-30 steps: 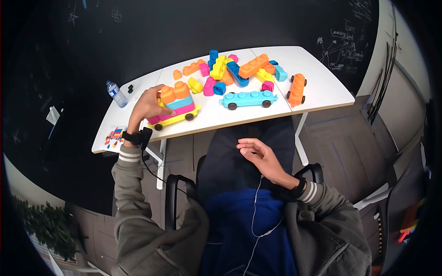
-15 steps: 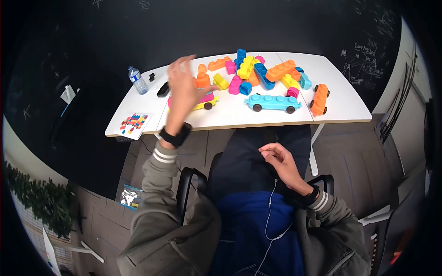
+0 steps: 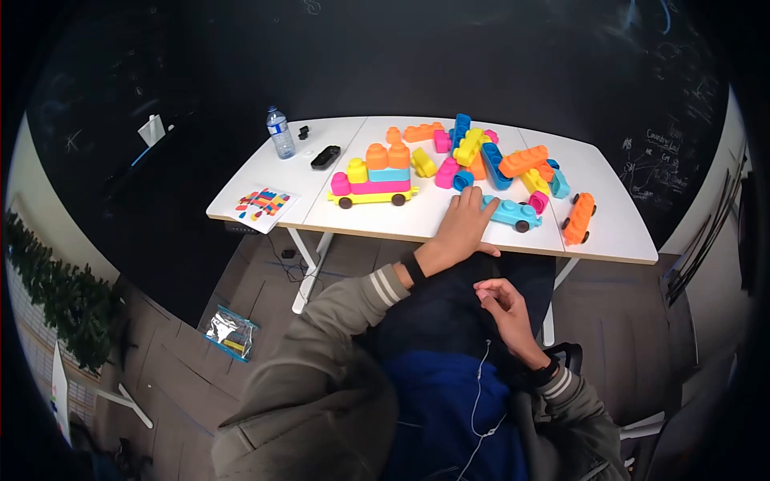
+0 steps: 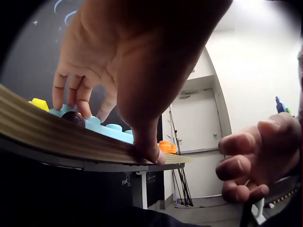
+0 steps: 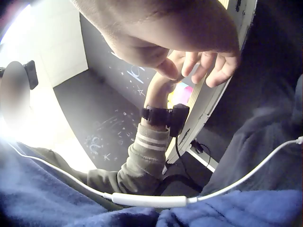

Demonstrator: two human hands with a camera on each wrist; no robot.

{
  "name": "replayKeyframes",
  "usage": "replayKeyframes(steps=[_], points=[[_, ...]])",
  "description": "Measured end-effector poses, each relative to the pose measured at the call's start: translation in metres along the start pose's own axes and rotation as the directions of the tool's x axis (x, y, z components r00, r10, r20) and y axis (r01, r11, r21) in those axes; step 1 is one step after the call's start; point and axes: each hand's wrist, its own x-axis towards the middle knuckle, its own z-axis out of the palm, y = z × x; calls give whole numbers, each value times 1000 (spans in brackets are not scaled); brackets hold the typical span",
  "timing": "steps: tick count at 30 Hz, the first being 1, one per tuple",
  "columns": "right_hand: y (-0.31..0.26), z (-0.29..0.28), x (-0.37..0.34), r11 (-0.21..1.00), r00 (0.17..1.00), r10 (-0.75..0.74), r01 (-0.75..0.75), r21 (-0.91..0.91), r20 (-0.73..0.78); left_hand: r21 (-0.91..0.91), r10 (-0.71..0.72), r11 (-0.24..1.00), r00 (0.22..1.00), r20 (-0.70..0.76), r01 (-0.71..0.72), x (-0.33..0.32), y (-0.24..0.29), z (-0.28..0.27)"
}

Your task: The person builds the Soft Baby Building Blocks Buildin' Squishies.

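Car base [image 3: 516, 213], turquoise, lies partly under the spread left hand [image 3: 460, 230], beyond the loosely curled right hand [image 3: 508, 315].

Basically a light-blue toy car base [image 3: 512, 212], dark wheels down, studs up, parked near the front edge of the counter [image 3: 369, 216], partly hidden by the left grip [image 3: 459, 228].

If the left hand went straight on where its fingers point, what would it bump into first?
Probably the light-blue toy car. In the left wrist view, the left hand points down at it; the fingertips may be touching already, but depth makes that unclear.
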Motion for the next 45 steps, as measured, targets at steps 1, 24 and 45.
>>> replayKeyframes(steps=[1,24,45], points=[[-1,1,-1,1000,1000,-8,8,-13,-1,15,-47,999,999,8,47,-2,3,0],[-29,-2,2,881,993,120,-102,461,-9,-562,346,803,922,171,-197,-24,43,-69],[-27,-9,1,802,993,106,-112,586,44,-74,-100,989,942,320,130,178,-19,34]])
